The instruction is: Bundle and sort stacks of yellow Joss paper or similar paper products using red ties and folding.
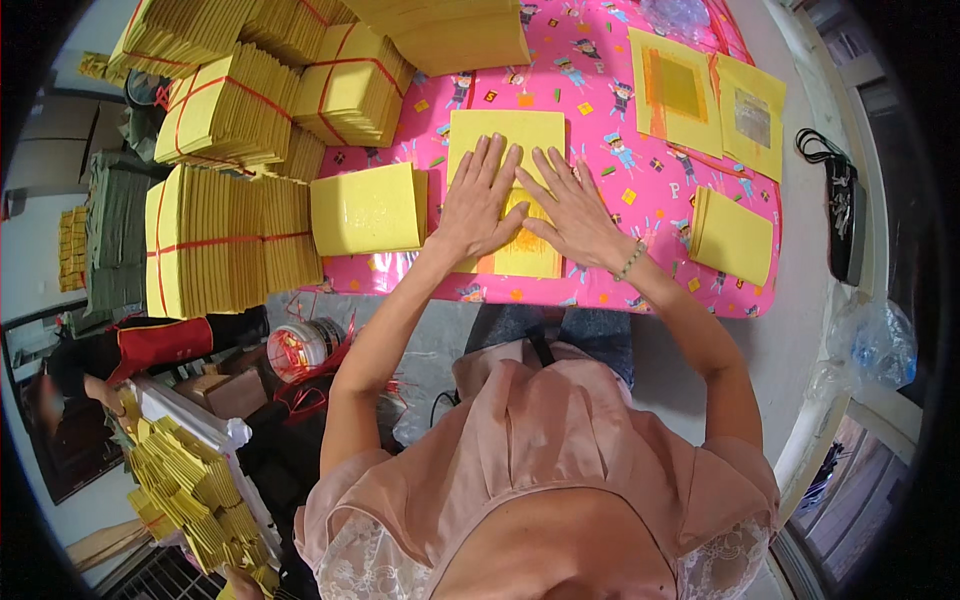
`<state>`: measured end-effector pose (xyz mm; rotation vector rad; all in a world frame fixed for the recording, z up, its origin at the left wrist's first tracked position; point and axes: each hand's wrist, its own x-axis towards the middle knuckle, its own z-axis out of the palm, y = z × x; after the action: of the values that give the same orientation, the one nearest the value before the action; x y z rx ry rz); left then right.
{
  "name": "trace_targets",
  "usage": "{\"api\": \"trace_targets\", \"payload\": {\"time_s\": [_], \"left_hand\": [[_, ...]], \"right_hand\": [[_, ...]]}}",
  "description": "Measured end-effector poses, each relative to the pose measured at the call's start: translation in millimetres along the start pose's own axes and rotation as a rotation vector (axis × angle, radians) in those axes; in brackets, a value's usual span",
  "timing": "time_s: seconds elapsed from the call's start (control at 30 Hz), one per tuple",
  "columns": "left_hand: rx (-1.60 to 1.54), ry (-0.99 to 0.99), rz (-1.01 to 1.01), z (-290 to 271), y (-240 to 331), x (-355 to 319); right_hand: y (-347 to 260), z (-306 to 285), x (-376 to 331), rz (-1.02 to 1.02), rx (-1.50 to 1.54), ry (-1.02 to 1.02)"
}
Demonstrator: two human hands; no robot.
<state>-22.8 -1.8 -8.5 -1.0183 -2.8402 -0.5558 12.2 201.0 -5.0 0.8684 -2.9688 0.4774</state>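
Both my hands lie flat on yellow paper (507,122) at the middle of the table. My left hand (480,200) has its fingers stretched toward the far edge of the paper. Beside it, my right hand (575,215) is spread, its thumb near the left one. An orange patch (524,247) shows on the paper below my thumbs; my hands cover much of the rest. To the left lies a small stack of folded yellow paper (365,210). Another small yellow stack (735,235) sits at the right.
Yellow paper bundles tied with red string (230,240) are piled at the left. Sheets with an orange patch (675,85) and a silver patch (752,122) lie far right on the pink patterned tablecloth (610,275). A co-worker (165,345) is at lower left by more bundles (190,480).
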Motion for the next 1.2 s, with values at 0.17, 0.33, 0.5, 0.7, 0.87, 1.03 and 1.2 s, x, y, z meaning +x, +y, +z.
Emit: {"api": "trace_targets", "payload": {"time_s": [0.17, 0.33, 0.5, 0.7, 0.87, 1.03, 1.2], "left_hand": [[0.059, 0.008, -0.082, -5.0, 8.9, -11.6], [0.071, -0.004, -0.106, -2.3, 7.2, -18.0], [-0.007, -0.027, -0.119, -6.1, 2.0, -16.8], [-0.344, 0.204, -0.235, -23.8, 20.6, -20.4], [-1.004, 0.231, -0.651, -6.8, 30.4, -27.1], [-1.685, 0.396, -0.800, -4.6, 22.7, 6.8], [-1.631, 0.582, -0.757, -3.9, 25.3, 19.6]], "right_hand": [[1.1, 3.4, -1.5, 0.004, -0.037, 0.001], [-0.7, 0.7, -1.1, 0.001, -0.030, 0.016], [-2.1, -7.7, 3.7, -0.002, -0.081, -0.014], [9.8, -12.2, 20.0, 0.011, -0.043, 0.110], [24.8, 0.1, 27.5, -0.162, -0.137, 0.306], [20.8, -4.9, 32.0, -0.241, -0.148, 0.487], [15.0, -19.6, 30.3, -0.228, -0.103, 0.456]]}}
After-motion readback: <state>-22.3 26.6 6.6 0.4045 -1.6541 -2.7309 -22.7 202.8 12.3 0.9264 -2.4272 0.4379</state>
